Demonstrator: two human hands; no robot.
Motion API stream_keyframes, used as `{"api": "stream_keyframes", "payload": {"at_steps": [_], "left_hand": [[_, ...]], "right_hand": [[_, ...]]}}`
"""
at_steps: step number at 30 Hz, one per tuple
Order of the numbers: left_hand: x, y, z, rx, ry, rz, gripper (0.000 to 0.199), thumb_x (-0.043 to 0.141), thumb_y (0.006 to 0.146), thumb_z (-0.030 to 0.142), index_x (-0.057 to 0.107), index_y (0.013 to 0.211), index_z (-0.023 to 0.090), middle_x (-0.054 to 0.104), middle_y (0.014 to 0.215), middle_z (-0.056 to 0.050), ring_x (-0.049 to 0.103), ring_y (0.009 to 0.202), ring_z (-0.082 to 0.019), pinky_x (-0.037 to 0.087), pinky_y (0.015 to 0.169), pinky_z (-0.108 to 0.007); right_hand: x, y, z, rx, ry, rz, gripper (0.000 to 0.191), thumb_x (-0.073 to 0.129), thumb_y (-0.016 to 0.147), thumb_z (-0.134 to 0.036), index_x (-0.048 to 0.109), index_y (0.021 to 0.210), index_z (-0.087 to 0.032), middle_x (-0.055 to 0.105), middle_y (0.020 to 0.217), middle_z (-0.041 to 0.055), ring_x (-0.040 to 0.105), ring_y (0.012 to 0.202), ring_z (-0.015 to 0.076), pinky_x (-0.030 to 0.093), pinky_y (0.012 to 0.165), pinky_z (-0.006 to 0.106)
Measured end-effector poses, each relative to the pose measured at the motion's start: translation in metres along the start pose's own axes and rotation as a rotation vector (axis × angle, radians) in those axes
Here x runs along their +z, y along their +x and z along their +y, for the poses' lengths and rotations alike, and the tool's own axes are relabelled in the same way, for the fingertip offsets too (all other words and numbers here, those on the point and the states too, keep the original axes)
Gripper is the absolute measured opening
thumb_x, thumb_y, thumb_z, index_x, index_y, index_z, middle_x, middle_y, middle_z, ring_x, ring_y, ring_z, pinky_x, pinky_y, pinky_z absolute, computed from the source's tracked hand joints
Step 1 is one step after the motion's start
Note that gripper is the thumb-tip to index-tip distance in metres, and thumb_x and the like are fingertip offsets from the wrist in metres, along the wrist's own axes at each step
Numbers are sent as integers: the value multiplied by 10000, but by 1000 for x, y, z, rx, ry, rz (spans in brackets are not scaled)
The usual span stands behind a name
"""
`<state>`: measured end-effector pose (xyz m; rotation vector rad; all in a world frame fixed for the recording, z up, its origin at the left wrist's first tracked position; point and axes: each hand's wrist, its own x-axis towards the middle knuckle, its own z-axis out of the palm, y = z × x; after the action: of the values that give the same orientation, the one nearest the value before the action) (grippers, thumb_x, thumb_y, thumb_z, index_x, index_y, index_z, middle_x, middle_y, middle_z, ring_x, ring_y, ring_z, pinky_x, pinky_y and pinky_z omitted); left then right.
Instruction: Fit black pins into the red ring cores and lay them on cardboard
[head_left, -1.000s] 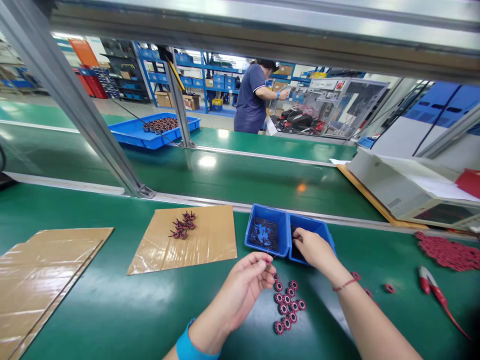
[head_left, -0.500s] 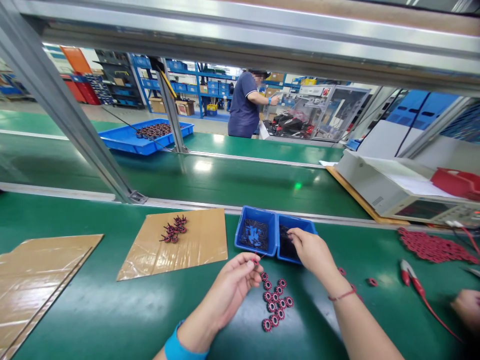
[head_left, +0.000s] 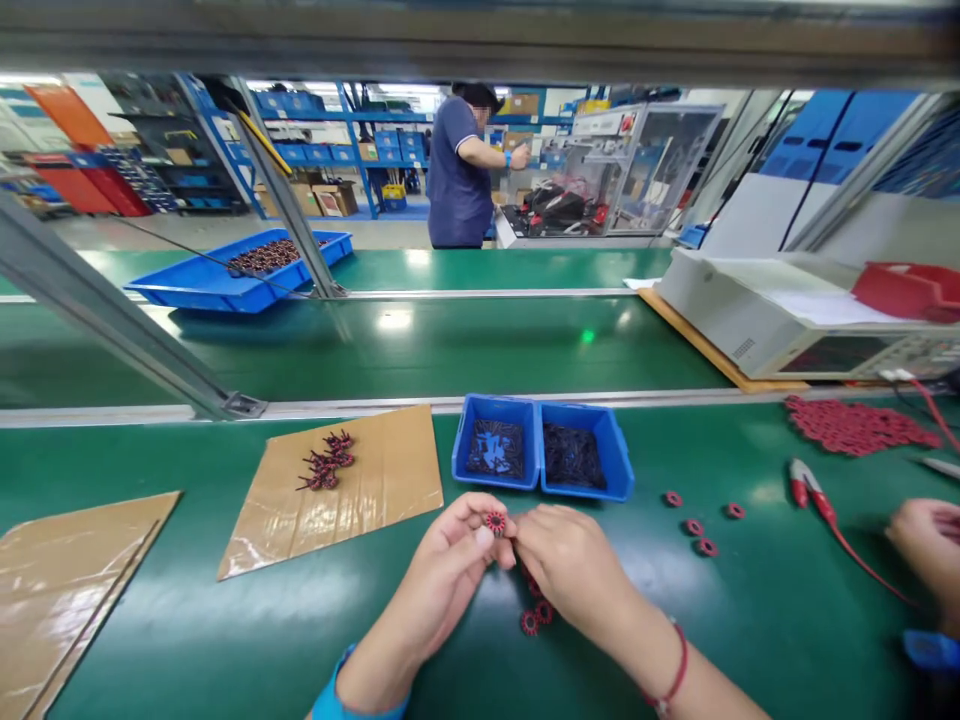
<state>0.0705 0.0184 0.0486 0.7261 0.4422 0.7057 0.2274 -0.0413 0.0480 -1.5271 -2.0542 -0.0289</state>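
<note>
My left hand (head_left: 454, 565) pinches a small ring core wound in red wire (head_left: 496, 522) between thumb and fingertips, its round face toward me. My right hand (head_left: 577, 565) is at the ring's right side with its fingers pressed together. Whatever they hold is hidden behind them. Under the right hand, several similar red ring cores (head_left: 530, 623) lie on the green bench, partly covered. Just beyond the hands stand two blue bins, side by side. Thin black pieces lie in the left bin (head_left: 459, 455), with its blue floor showing through, and fill the right bin (head_left: 621, 460) more densely.
Finished-looking cores with black leads (head_left: 326, 462) rest on a cardboard sheet (head_left: 405, 470). To the right lie loose rings (head_left: 705, 547), a pile of red rings (head_left: 855, 425) and a red-handled clip lead (head_left: 825, 510). Another person's hand (head_left: 930, 545) is at the right edge.
My right hand has come out of the right bin and moved back toward me, up to the ring in my left hand. The view has shifted slightly.
</note>
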Motion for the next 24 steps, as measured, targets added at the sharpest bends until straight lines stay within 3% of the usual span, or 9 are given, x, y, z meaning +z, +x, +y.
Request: {"api": "stream_keyframes", "payload": {"at_steps": [8, 15, 20, 24], "left_hand": [[-3, 4, -2, 5, 99, 79, 215, 796, 787, 304, 719, 940, 173, 687, 810, -30, 629, 746, -132, 484, 757, -264], [-41, 26, 14, 428, 311, 452, 239, 824, 747, 332, 725, 930, 215, 733, 936, -30, 650, 957, -160, 465, 896, -271], [-44, 29, 11, 365, 332, 432, 286, 831, 726, 356, 721, 942, 203, 744, 1051, -63, 659, 944, -166, 467, 919, -301], [-37, 25, 7, 301, 366, 358, 285, 823, 738, 363, 717, 942, 194, 747, 982, -64, 667, 995, -191, 461, 964, -328]], "right_hand": [[-15, 7, -1, 401, 457, -230, 255, 483, 973, -121, 662, 813, -208, 721, 761, -20, 648, 687, 125, 413, 652, 227], [-37, 5, 27, 580, 16, -352, 271, 447, 977, -177, 692, 864, -198, 751, 917, 42, 691, 861, 215, 424, 726, 305], [-40, 1, 45, 612, -46, -326, 284, 441, 972, -165, 707, 876, -195, 752, 935, 62, 699, 887, 227, 454, 749, 314], [-38, 2, 51, 621, -31, -251, 314, 423, 979, -154, 731, 924, -160, 757, 996, 113, 697, 986, 271, 481, 851, 364]]}}
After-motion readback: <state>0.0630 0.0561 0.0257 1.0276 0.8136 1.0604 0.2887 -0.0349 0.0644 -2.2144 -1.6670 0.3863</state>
